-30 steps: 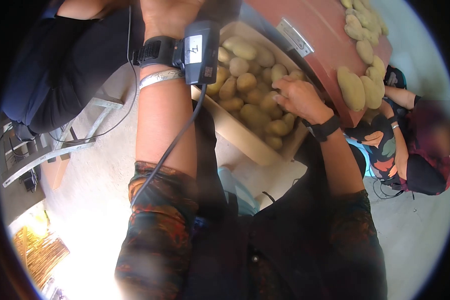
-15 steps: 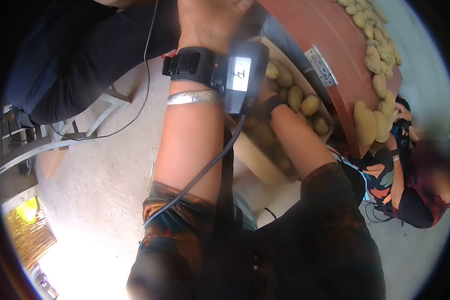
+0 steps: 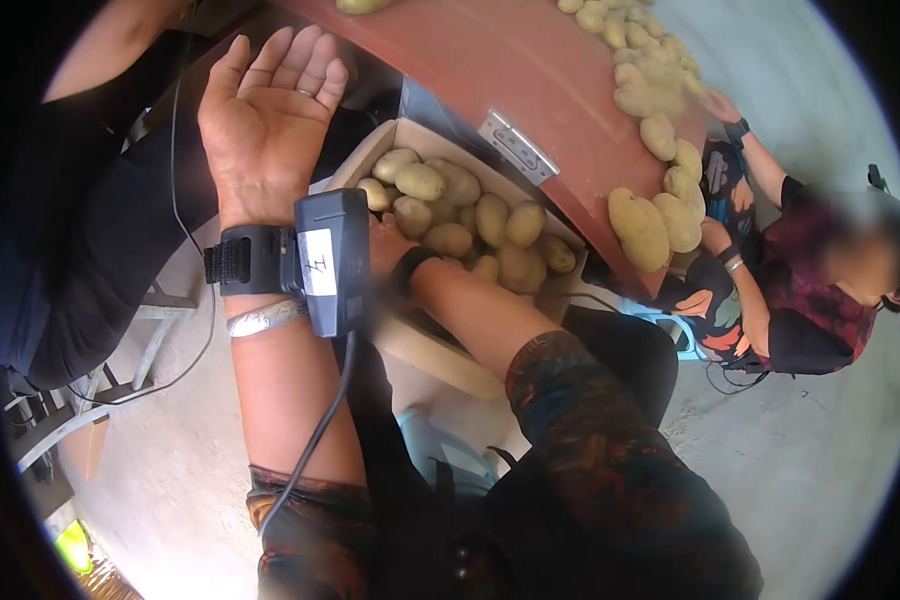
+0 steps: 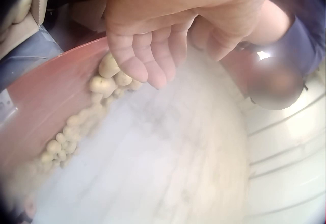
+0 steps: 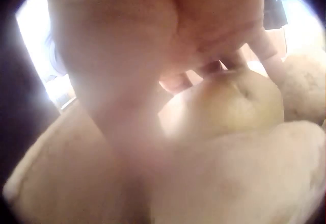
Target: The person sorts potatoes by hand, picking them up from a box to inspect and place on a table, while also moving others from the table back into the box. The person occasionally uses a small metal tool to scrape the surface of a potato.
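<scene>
In the head view my left hand [image 3: 268, 125] is held palm up, fingers loosely extended with nothing in them, beside the red tabletop [image 3: 450, 60]. The left wrist view shows its fingers [image 4: 160, 56] hanging free of any object. My right hand [image 3: 388, 243] reaches down into a cardboard box [image 3: 440, 365] of potatoes, partly hidden by the camera on my left wrist. Up close in the right wrist view, the thumb and fingers of that hand [image 5: 153, 35] lie around a yellowish potato [image 5: 224, 107]. Other potatoes [image 3: 520, 225] lie heaped around it in the box.
A row of potatoes [image 3: 645, 105] runs along the tabletop's far edge, with larger ones [image 3: 640, 230] at the near corner. A metal latch [image 3: 518, 147] is fixed to the table's side. Another person [image 3: 800, 270] sits at the right; a dark-clothed person [image 3: 100, 210] is at the left.
My left hand has swung left, its palm now fully in sight. The right hand has moved from the box's right side to its left side, low among the potatoes.
</scene>
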Demonstrator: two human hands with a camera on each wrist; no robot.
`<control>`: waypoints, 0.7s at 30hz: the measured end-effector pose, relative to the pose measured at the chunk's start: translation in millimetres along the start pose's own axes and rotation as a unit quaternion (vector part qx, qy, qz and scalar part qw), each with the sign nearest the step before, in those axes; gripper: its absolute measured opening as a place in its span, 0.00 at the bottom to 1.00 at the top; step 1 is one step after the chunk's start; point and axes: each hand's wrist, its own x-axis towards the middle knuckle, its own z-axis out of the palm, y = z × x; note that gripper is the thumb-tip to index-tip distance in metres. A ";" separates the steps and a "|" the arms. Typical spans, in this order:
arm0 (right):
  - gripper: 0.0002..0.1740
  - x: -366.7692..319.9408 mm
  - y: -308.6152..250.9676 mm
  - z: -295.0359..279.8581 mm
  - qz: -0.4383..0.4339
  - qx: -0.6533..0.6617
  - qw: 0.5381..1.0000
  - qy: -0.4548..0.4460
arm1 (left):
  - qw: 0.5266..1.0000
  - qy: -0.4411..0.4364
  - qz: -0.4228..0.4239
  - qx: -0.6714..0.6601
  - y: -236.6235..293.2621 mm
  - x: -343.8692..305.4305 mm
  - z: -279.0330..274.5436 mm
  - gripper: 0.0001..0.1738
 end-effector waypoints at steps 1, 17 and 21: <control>0.16 -1.5 1.3 -10.1 0.009 0.019 1.000 0.005 | 1.000 -0.005 -0.001 -0.001 -0.6 0.3 -0.1 0.26; 0.34 -104.2 47.9 -260.4 0.360 0.092 0.883 0.287 | 0.999 -0.005 -0.031 -0.036 -21.0 -3.8 6.0 0.20; 0.25 -109.4 68.0 -287.2 0.466 -0.109 0.855 0.199 | 0.999 -0.011 -0.027 -0.034 -21.8 -1.8 3.6 0.22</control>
